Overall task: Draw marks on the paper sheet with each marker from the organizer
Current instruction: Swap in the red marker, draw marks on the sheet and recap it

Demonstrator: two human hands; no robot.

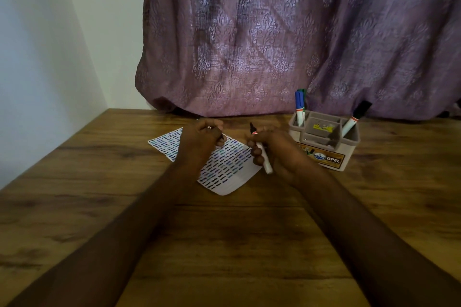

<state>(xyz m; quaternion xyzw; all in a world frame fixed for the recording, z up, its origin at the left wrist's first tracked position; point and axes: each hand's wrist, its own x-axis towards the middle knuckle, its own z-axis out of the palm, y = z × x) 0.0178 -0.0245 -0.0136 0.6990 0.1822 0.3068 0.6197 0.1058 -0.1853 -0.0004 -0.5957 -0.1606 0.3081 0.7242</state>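
Over our marked paper sheet [224, 169], our right hand [272, 149] grips an uncapped marker [262, 154] while our left hand [204, 136] closes on its cap, organizer [324, 142] just right.

The tabletop [74, 182] is wood-grain, brown, with a soft matt sheen. The paper sheet [232, 182] is thin, matt white. The organizer [349, 154] is smooth beige plastic with a glossy label. The curtain [274, 32] is mauve cloth, its embossed pattern faintly shiny.

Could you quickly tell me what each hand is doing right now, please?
Left hand: closed over the paper sheet; its contents cannot be told.
Right hand: closed on an uncapped marker.
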